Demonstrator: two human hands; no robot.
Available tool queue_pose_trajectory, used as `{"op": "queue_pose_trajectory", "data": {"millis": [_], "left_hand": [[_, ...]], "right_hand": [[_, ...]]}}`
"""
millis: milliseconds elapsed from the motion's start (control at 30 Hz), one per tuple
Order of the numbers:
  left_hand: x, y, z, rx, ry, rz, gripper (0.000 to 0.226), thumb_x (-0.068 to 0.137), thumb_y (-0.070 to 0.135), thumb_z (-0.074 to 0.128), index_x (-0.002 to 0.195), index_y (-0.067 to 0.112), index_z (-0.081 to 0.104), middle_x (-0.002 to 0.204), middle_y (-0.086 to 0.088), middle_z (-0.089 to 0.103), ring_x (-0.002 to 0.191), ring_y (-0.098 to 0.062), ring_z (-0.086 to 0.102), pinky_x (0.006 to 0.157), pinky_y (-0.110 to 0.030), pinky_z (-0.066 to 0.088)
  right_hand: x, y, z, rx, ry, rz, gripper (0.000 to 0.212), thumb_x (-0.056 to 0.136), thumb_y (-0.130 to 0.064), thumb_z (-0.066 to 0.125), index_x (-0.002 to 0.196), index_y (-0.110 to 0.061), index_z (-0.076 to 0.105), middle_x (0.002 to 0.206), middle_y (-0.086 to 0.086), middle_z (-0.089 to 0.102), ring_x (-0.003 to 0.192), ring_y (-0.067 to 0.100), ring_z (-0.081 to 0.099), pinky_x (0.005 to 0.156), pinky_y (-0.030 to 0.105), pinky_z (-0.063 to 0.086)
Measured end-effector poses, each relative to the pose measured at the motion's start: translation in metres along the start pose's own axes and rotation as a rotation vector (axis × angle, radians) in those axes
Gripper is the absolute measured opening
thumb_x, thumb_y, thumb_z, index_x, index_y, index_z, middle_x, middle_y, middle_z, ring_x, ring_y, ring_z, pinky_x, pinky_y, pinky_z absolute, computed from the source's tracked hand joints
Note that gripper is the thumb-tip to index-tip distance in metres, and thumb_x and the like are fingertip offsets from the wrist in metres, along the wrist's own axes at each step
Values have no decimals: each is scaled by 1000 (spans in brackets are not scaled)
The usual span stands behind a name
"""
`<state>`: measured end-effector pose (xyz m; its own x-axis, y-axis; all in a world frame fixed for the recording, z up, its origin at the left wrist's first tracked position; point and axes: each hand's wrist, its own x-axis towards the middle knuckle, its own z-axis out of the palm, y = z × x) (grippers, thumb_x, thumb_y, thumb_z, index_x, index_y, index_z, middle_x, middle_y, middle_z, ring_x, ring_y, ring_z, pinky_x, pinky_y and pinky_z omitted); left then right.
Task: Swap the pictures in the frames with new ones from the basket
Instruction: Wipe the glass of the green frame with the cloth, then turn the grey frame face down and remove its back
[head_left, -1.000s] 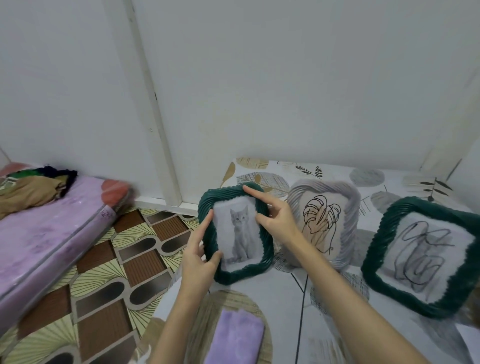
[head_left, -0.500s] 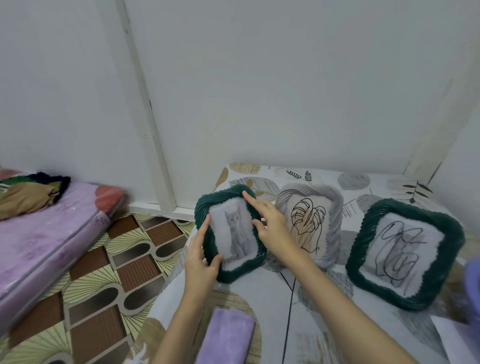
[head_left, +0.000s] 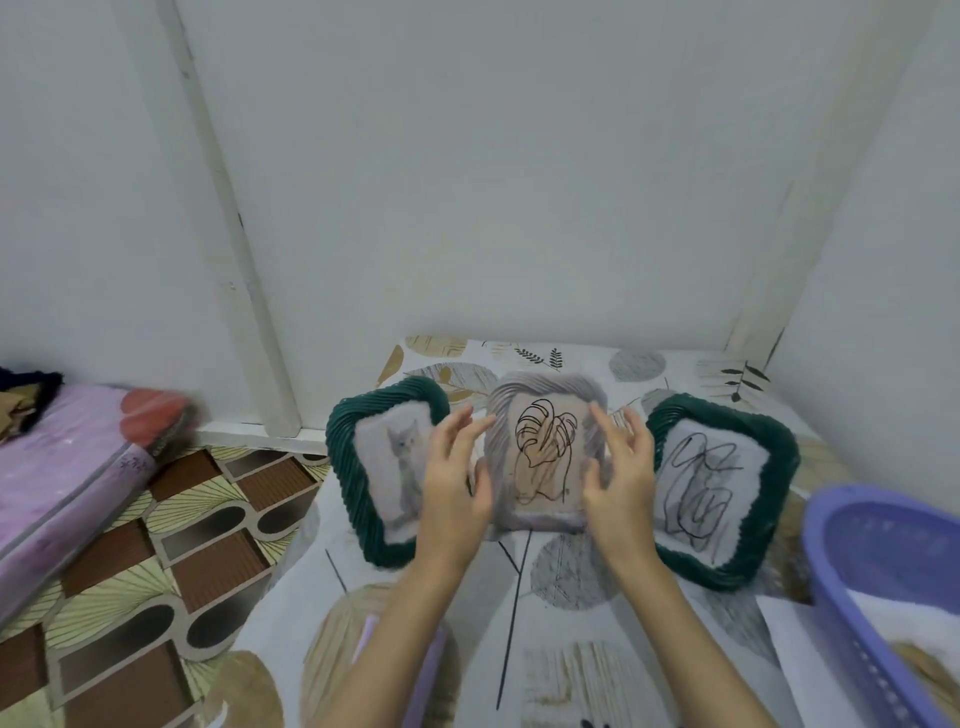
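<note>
Three frames stand side by side on the leaf-patterned table (head_left: 571, 613). On the left is a green frame with a grey cat picture (head_left: 387, 467). In the middle is a grey frame with a leaf line drawing (head_left: 543, 452). On the right is a green frame with a black scribble drawing (head_left: 722, 488). My left hand (head_left: 457, 483) hovers at the grey frame's left side and my right hand (head_left: 621, 478) at its right side, both with fingers spread and relaxed, holding nothing. A purple basket (head_left: 841, 566) sits at the right edge.
A lilac cloth (head_left: 421, 675) lies on the table under my left forearm. White walls close in behind and to the right of the table. Left of the table are a patterned floor (head_left: 156, 571) and a pink mattress (head_left: 67, 483) with clothes on it.
Both hands have let go of the cat frame, which now stands on the table, and moved right to either side of the grey frame. The view shifted right, showing the purple basket.
</note>
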<state>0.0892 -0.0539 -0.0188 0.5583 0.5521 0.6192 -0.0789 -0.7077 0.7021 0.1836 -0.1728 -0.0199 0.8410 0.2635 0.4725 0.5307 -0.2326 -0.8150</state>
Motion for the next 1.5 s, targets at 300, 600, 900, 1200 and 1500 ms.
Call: {"op": "queue_pose_trajectory", "data": {"millis": [300,600,900,1200,1500], "left_hand": [[28,3,18,-58,-379,-387,78,82,-6,58,143,32,27,136,-5,38,126,-16,38,110,-29,30],[-20,42,-44,-663,-291,-479,64,80,-9,61,129,29,47,114,-8,55,90,-19,69,72,-31,57],[-83,91,-45,-565,-159,-396,49,72,-14,67,104,21,55,91,-2,64,70,-3,63,73,-17,54],[-107,128,-40,-426,-213,-172,20,76,5,72,89,13,59,82,-2,66,74,-12,67,57,-31,56],[-93,108,-44,-375,-563,-356,76,74,23,74,134,45,33,128,30,34,113,4,39,91,-17,38]], "right_hand": [[11,8,-13,-53,-253,178,88,81,11,55,136,-49,20,116,3,37,79,5,45,62,12,45],[-33,-11,-76,95,-348,169,87,75,9,65,131,-50,35,107,7,44,71,13,47,60,20,51],[-84,-58,-118,139,-185,66,53,86,-48,47,137,-42,35,68,-4,41,56,6,39,58,32,47],[-96,-66,-145,-46,-309,102,8,83,-22,61,80,-23,53,79,10,61,49,14,51,44,30,50],[-86,-46,-174,274,-489,108,42,84,9,52,99,-28,66,108,-8,65,92,8,60,78,26,52]]}}
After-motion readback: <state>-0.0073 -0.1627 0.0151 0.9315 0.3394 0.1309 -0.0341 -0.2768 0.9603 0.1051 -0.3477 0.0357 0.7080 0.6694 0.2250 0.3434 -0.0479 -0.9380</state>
